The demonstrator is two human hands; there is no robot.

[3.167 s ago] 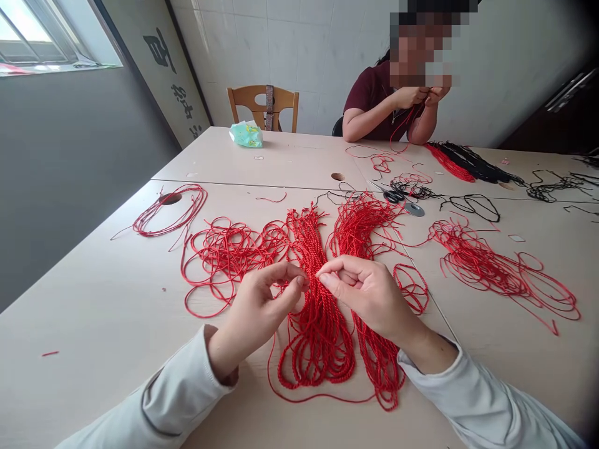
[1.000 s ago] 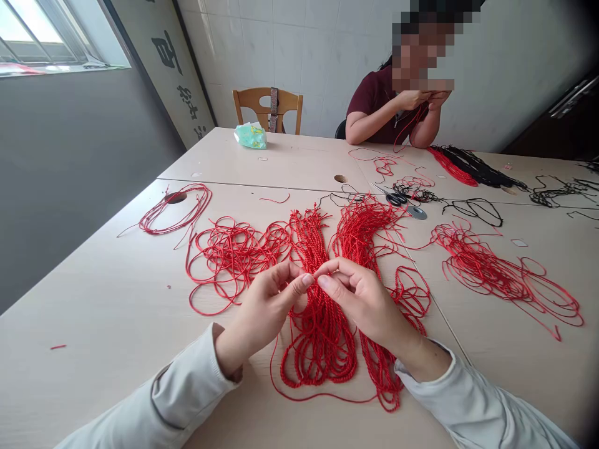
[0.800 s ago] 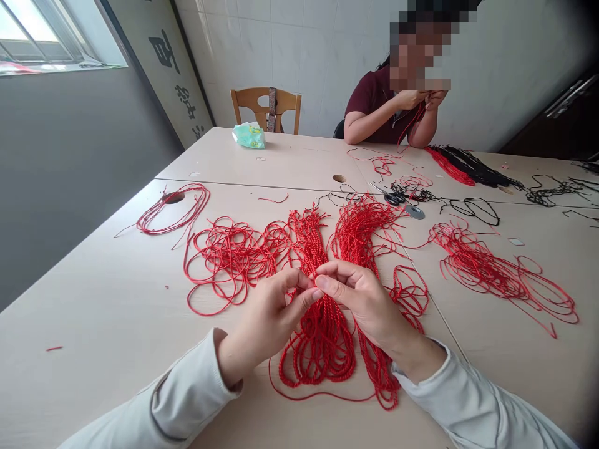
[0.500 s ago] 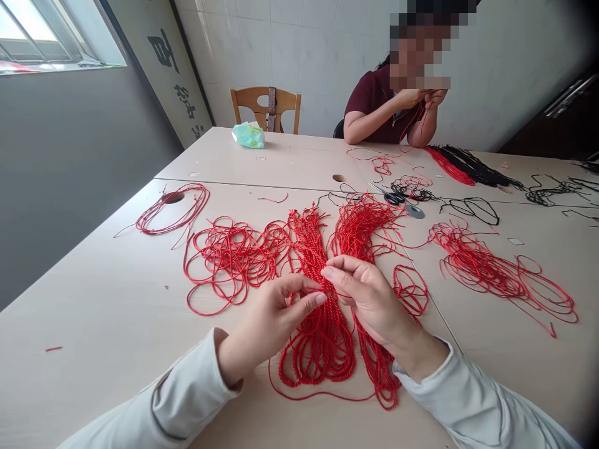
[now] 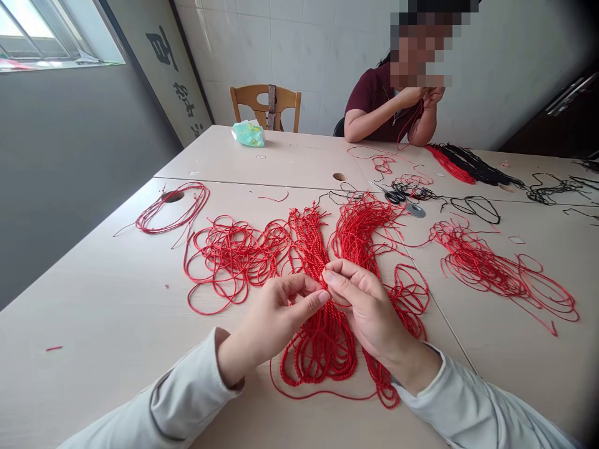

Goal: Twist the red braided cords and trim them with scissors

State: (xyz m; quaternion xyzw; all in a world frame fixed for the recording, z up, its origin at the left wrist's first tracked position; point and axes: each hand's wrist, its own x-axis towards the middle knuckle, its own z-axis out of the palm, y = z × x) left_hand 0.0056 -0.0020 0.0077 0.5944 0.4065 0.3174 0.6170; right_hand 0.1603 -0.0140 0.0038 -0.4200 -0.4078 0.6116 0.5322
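Note:
My left hand (image 5: 276, 312) and my right hand (image 5: 367, 305) meet over a bundle of braided red cords (image 5: 322, 346). Both pinch with thumb and forefinger, the fingertips nearly touching. A thin red cord seems to run between them, though against the red bundle its course is hard to follow. To the right lies a second bundle of red braided cords (image 5: 360, 234), partly hidden beneath my right hand. Loose red cord (image 5: 234, 249) is heaped in loops beyond my left hand. One thin red strand (image 5: 322, 394) curves across the table near me.
Across the table a person (image 5: 374, 112) in a dark red top holds red cord in both hands. Scissors (image 5: 395, 197), a grey disc (image 5: 415, 211) and black cord (image 5: 472, 209) lie beyond my hands. A coil of red cord (image 5: 150, 218) is at left, a tissue pack (image 5: 249, 134) farther back.
The fingertips of my two hands have drawn slightly closer together. My right hand has shifted a little, and my left thumb has moved slightly right. The cord bundles lie almost the same.

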